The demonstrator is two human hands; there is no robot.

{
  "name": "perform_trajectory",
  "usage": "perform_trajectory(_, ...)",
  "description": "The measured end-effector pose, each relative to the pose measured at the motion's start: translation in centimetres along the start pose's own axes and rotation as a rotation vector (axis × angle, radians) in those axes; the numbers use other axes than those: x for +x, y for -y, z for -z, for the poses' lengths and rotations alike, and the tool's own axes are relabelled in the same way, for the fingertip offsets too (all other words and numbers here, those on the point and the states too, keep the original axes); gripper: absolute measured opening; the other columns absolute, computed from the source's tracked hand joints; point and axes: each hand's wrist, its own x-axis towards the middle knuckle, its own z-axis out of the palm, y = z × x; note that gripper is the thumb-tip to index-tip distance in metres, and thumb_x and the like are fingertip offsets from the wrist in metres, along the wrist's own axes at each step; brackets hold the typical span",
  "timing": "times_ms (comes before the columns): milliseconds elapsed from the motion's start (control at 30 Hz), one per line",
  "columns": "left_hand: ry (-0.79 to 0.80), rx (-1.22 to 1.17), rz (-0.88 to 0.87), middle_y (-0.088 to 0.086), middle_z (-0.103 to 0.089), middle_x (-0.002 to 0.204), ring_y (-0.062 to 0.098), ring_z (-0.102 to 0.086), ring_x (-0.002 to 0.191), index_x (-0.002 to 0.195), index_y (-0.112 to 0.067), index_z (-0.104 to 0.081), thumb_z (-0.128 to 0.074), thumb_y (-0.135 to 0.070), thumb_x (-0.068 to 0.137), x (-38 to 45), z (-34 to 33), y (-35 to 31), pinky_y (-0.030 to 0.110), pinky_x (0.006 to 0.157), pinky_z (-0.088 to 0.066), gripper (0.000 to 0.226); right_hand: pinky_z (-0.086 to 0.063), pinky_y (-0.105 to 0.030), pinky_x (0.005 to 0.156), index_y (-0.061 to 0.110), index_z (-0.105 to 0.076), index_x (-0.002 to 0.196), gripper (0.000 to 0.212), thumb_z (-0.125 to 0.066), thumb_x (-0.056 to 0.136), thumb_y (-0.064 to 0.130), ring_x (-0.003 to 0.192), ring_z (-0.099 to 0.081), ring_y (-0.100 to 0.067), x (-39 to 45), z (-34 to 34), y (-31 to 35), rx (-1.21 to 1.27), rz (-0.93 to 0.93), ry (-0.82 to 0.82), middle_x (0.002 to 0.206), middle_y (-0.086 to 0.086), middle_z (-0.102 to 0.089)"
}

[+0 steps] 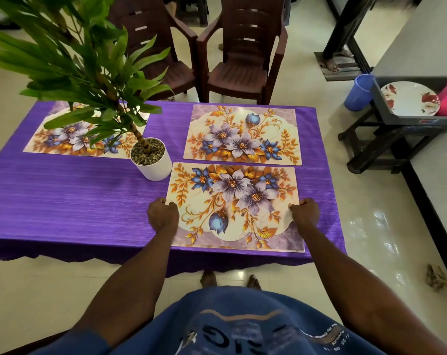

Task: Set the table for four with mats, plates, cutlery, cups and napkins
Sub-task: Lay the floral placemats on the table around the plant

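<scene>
near mat [234, 206]: floral, purple-bordered, flat on purple worktop [71, 201], gripped at side edges by left hand [163, 214] and right hand [304, 211]. dark crate [407, 119]: holds floral plate [409, 98].

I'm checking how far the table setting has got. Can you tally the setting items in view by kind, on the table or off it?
Floral mats: 3, near mat, far right mat, far left mat
Plates: 1, floral plate in the grey bin
Cups: 1, blue cup
Total: 5
</scene>
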Motion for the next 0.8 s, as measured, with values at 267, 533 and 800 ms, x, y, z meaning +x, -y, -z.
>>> perform_trajectory(267,0.005,-0.028,0.024,0.009,-0.072,0.100,0.028,-0.067,0.088,0.099,-0.011,-0.071,-0.065,-0.017,0.084,-0.1,0.3,-0.3,0.040,0.073,-0.058,0.017,-0.046,-0.032,0.070,0.006,-0.060,0.097,0.020,-0.074,0.082,0.009,0.095,-0.062,-0.030,-0.6,-0.1,0.2,0.011,0.030,-0.035,0.100,-0.012,-0.065)
perform_trajectory(533,0.001,-0.084,0.024,0.010,-0.072,0.100,0.026,-0.067,0.088,0.101,-0.008,-0.071,-0.066,-0.018,0.087,-0.8,0.7,-0.9,0.035,0.069,-0.053,0.018,-0.057,-0.044,0.078,0.010,-0.061,0.095,0.022,-0.073,0.078,0.005,0.095,-0.063,-0.030,-1.3,-0.1,0.3,0.043,0.024,-0.116,0.104,-0.012,-0.064)
perform_trajectory(800,0.040,-0.126,0.051,0.004,-0.062,0.100,0.024,-0.062,0.091,0.103,-0.018,-0.050,-0.071,-0.034,0.084,-0.9,1.0,-1.6,0.040,0.077,-0.054,0.032,-0.042,-0.027,0.062,0.012,-0.042,0.102,0.020,-0.059,0.091,0.011,0.087,-0.056,-0.020,-2.8,1.1,2.2,0.240,0.055,-0.036,0.097,-0.004,-0.056)
